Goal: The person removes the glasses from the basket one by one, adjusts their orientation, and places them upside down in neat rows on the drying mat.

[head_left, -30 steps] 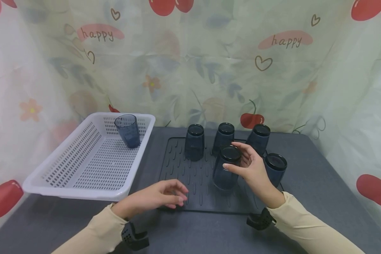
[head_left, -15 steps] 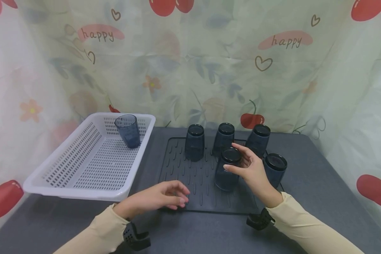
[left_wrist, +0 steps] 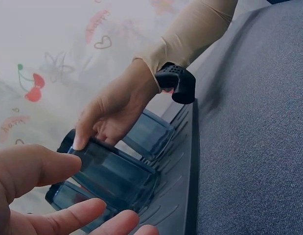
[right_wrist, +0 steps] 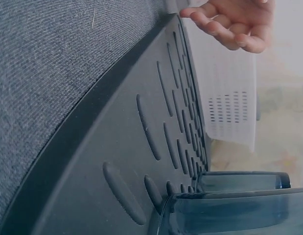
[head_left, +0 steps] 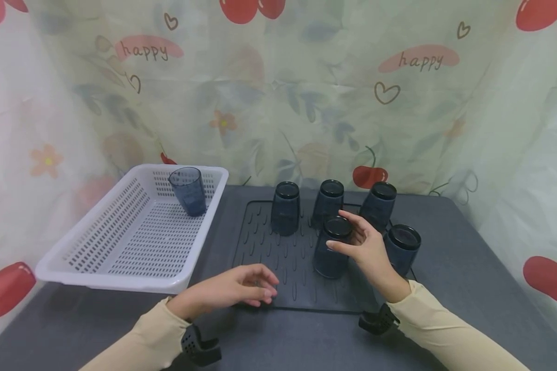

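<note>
My right hand grips the base end of a dark blue drinking glass. This glass stands upside down on the black ridged drying mat. The left wrist view shows the thumb against the glass near its base. Beside the mat's near left corner, my left hand hovers with relaxed, slightly bent fingers and holds nothing. Several more upturned glasses are on the mat: one at back left, one at back middle, one at back right and one at right.
A white perforated plastic basket sits on the left of the grey cloth-covered table. Inside it, a blue glass leans, mouth up, at the far right corner. A printed curtain hangs behind and at both sides.
The glass under my right hand has shifted slightly towards me since a second ago, then stayed in place. My left hand has drifted a little to the right.
</note>
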`<state>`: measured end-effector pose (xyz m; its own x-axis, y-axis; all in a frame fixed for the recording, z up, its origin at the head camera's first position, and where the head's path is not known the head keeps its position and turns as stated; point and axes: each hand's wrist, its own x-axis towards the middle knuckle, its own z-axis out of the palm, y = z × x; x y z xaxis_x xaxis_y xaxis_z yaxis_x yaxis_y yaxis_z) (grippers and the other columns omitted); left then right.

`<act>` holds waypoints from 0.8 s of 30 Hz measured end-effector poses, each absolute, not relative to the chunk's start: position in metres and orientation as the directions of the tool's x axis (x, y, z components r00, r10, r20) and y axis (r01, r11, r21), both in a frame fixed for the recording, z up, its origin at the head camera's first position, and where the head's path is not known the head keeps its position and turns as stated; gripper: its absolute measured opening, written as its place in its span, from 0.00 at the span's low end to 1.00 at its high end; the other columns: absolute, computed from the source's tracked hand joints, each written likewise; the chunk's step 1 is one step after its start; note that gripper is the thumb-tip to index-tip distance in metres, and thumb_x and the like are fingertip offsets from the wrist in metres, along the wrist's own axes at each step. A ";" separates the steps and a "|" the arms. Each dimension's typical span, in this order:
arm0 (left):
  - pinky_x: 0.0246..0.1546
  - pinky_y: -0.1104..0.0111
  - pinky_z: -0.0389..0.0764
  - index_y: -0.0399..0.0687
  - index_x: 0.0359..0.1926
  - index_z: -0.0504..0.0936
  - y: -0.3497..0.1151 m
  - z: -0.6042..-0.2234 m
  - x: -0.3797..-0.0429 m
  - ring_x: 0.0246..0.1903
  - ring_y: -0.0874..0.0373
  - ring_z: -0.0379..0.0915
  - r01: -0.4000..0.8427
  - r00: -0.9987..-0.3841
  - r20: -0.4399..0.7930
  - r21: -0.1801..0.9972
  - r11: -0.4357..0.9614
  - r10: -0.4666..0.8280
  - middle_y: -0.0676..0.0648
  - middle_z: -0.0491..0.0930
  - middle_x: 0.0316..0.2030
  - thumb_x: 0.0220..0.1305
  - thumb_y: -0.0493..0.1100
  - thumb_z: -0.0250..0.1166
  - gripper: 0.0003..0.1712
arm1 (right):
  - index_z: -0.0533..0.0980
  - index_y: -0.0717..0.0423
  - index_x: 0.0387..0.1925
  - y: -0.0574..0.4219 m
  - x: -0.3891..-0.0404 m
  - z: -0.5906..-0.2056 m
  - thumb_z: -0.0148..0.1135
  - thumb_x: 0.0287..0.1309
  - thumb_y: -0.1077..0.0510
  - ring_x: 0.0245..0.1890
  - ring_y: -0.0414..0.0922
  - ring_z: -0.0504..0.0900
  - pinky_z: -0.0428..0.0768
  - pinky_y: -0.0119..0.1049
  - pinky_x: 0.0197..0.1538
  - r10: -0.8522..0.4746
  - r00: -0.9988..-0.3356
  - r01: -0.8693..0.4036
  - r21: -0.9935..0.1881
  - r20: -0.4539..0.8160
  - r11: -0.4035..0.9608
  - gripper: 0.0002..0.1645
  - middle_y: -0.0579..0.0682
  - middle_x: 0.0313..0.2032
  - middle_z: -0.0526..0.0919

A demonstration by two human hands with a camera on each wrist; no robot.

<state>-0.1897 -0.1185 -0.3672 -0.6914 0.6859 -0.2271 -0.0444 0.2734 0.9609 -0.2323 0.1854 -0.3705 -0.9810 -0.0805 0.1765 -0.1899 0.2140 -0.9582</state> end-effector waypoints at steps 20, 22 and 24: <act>0.51 0.58 0.80 0.32 0.58 0.70 -0.117 -0.368 -0.188 0.47 0.54 0.78 -0.057 -0.698 -0.232 0.961 0.271 0.677 0.38 0.78 0.50 0.68 0.42 0.60 0.23 | 0.64 0.52 0.69 0.188 -0.235 -0.377 0.74 0.49 0.57 0.72 0.45 0.59 0.58 0.49 0.72 -0.098 -0.977 -0.207 -0.951 0.188 0.229 0.46 0.48 0.69 0.63; 0.51 0.58 0.80 0.32 0.58 0.70 -0.118 -0.367 -0.188 0.48 0.53 0.78 -0.058 -0.698 -0.234 0.960 0.273 0.676 0.39 0.78 0.50 0.69 0.42 0.59 0.22 | 0.64 0.52 0.69 0.188 -0.236 -0.377 0.75 0.49 0.57 0.72 0.45 0.59 0.59 0.49 0.72 -0.103 -0.977 -0.208 -0.951 0.189 0.230 0.46 0.48 0.69 0.64; 0.52 0.58 0.80 0.32 0.58 0.70 -0.118 -0.367 -0.188 0.48 0.54 0.78 -0.054 -0.697 -0.233 0.960 0.274 0.678 0.38 0.78 0.50 0.69 0.42 0.59 0.22 | 0.63 0.52 0.69 0.189 -0.236 -0.377 0.75 0.49 0.57 0.72 0.44 0.60 0.60 0.48 0.71 -0.109 -0.977 -0.205 -0.952 0.184 0.229 0.46 0.48 0.69 0.64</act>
<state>-0.1877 -0.1181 -0.3666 -0.6967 0.6784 -0.2331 -0.0541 0.2743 0.9601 -0.2364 0.1885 -0.3769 -0.9769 -0.1087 0.1840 -0.2047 0.2290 -0.9517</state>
